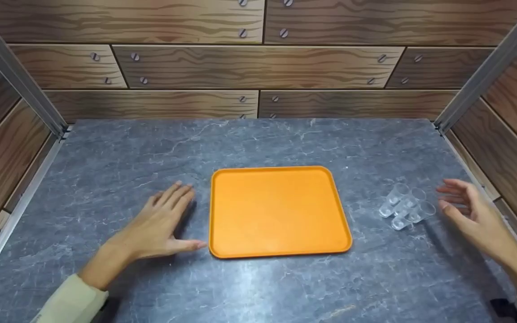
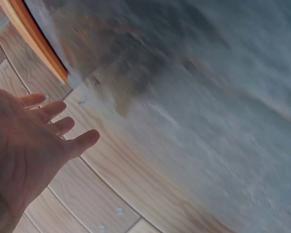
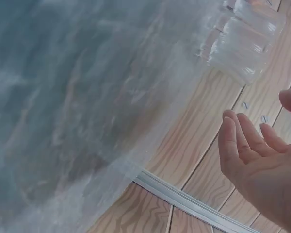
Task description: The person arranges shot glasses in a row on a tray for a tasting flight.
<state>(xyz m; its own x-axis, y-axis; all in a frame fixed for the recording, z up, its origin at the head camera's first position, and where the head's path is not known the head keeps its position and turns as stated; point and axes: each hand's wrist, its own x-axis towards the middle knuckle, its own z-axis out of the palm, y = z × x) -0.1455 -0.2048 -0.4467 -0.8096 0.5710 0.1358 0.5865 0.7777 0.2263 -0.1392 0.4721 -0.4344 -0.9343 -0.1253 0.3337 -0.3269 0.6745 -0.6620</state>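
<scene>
Grey marbled tabletop bounded by wood-patterned panels. Orange tray set centrally; clear cups clustered to its right. Left hand held just beside the tray, right hand right of the cups; fingers apart, nothing gripped. Approach step judged in hand; a careful pinch on one cup seems called for, access being hindered by crowded neighbours

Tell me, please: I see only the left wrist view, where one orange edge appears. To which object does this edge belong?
Observer: It belongs to a tray lying on the table.
Operator: And where is the right hand?
Observer: To the right of some clear cups, in the head view.
Operator: Does it touch those cups?
Observer: No, the right wrist view shows a gap between them.
</scene>
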